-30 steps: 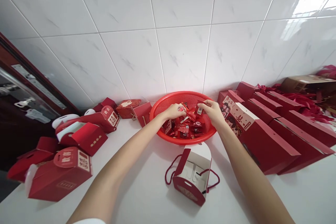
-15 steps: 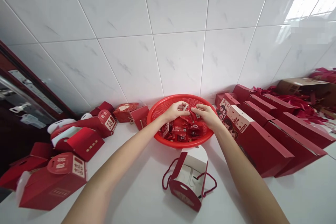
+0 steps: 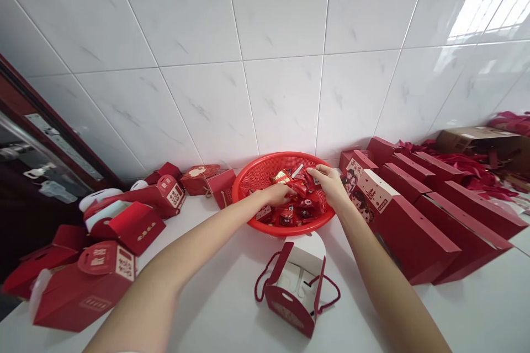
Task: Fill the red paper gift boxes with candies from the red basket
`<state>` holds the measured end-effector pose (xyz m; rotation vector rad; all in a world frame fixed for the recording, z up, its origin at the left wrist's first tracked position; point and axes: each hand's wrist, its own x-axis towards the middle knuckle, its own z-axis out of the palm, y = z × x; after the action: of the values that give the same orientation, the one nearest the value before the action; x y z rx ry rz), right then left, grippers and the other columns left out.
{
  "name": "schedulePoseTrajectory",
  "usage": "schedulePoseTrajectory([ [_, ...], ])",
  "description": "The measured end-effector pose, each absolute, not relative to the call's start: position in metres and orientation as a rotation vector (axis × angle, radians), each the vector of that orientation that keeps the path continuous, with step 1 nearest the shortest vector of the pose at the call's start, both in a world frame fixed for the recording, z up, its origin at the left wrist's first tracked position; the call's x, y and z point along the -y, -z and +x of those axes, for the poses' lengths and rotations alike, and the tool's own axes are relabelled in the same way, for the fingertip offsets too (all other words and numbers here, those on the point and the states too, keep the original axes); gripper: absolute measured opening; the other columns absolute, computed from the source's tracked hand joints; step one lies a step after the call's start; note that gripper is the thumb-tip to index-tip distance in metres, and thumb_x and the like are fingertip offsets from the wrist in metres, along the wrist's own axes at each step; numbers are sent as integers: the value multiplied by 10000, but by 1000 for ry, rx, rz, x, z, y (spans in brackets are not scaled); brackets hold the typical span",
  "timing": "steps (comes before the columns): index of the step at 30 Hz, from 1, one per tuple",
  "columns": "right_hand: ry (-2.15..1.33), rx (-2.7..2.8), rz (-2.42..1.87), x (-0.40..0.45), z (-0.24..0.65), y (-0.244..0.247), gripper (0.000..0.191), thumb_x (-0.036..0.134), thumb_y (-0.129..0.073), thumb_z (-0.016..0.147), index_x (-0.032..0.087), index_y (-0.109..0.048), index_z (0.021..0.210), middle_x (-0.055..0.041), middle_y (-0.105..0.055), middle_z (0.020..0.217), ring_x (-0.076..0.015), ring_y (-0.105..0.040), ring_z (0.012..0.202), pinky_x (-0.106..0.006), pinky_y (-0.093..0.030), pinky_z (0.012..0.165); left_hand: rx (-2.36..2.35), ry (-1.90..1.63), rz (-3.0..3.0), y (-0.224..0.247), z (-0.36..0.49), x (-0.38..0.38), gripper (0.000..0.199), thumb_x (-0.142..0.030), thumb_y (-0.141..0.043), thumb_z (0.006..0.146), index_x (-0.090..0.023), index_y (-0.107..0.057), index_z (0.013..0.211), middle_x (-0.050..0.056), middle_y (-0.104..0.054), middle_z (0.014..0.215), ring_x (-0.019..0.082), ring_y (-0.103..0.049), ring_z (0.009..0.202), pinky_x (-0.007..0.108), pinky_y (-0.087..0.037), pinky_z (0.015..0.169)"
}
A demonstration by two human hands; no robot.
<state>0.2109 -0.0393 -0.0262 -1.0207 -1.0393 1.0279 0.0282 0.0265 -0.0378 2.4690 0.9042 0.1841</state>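
Note:
My left hand (image 3: pixel 279 194) reaches into the red plastic basket (image 3: pixel 244 179), its fingers closed among red-wrapped candies (image 3: pixel 286 215); what they grip is partly hidden. At the basket's right side my right hand (image 3: pixel 329 182) pinches a red candy packet (image 3: pixel 309 177) between thumb and fingers. A gold-and-red packet (image 3: pixel 282 176) lies just beyond my left hand. In front of the basket a small red gift box (image 3: pixel 290 306) stands with its top open, a white inside showing, and a dark red cord handle on either side.
Several red gift boxes (image 3: pixel 86 292) crowd the left of the white table (image 3: pixel 215 309). Rows of tall red boxes (image 3: pixel 409 231) stand on the right, with red ribbon (image 3: pixel 464 171) and a cardboard box (image 3: pixel 476 138) behind. The tiled wall (image 3: pixel 285 94) rises behind the basket.
My left hand has moved down and slightly left into the candies, away from my right hand. My right hand stays at the basket's right side with the packet.

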Motion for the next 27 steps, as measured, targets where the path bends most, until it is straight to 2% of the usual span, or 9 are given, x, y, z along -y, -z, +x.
schedulePoseTrajectory([
  [3, -1029, 1043, -1020, 39, 210, 27, 461, 552, -813, 599, 215, -498, 587, 33, -534, 591, -119, -471, 556, -262, -393, 535, -891, -98, 2509, 41, 31, -27, 173, -110, -653, 755, -233, -763, 808, 29, -767, 833, 199, -668, 736, 276, -502, 726],
  [9, -1033, 1044, -1038, 38, 211, 26, 473, 553, -817, 602, 220, -481, 581, 24, -556, 592, -134, -502, 567, -267, -405, 528, -891, -43, 2553, 41, 33, -30, 87, -156, -695, 744, -227, -744, 753, 49, -738, 778, 241, -672, 781, 312, -501, 783],
  [15, -1029, 1027, -1042, 38, 211, 25, 477, 577, -814, 580, 218, -499, 577, 21, -545, 587, -131, -479, 566, -267, -387, 522, -880, 32, 2539, 40, 40, -31, 208, -235, -715, 761, -249, -772, 960, 43, -756, 856, 245, -680, 821, 315, -505, 811],
  [19, -1037, 1002, -1036, 38, 210, 24, 473, 596, -814, 563, 218, -532, 598, 16, -557, 594, -134, -483, 559, -271, -386, 515, -904, 30, 2516, 42, 48, -31, 157, -169, -726, 694, -242, -768, 827, 30, -763, 888, 237, -673, 856, 300, -509, 814],
  [24, -1037, 990, -1020, 45, 209, 11, 528, 619, -833, 528, 219, -495, 589, 10, -563, 605, -134, -486, 572, -262, -395, 504, -993, -79, 2436, 28, 40, -28, 87, -124, -729, 636, -204, -725, 672, 32, -721, 737, 235, -669, 759, 315, -528, 757],
  [27, -1068, 1007, -968, 59, 209, -7, 498, 583, -842, 554, 208, -521, 619, 18, -557, 621, -119, -477, 578, -241, -392, 498, -1030, -264, 2381, 7, 25, -14, 112, -195, -687, 742, -186, -751, 833, 58, -738, 880, 238, -684, 857, 316, -536, 793],
])
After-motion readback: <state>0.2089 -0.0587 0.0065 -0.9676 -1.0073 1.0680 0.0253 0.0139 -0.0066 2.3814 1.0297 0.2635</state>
